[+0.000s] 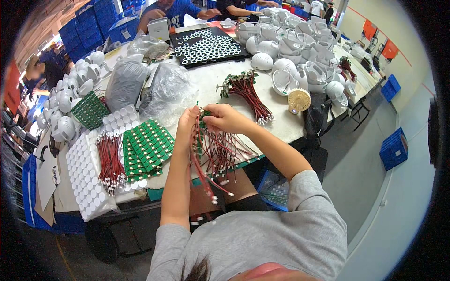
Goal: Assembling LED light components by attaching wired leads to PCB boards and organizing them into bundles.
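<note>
Both hands meet over the near edge of the table. My left hand (188, 119) is closed on a bunch of red-and-black wire leads (197, 164), whose white plug ends hang below, some smeared by motion. Pressed close beside it, my right hand (226, 118) pinches at small green circuit boards, which the fingers partly hide. More wire leads (227, 147) fan out on the table under my right wrist. A bundle of wired boards (246, 93) lies just beyond. Left of my left forearm are stacked green circuit board panels (152, 145) and another wire bundle (110, 159).
Sheets of white round discs (84, 171) line the left edge. Plastic bags (168, 91) and a black tray (206, 44) of white rings stand farther back. White domed housings (286, 75) pile up at right, near a gold fan (299, 100). Co-workers sit across the table.
</note>
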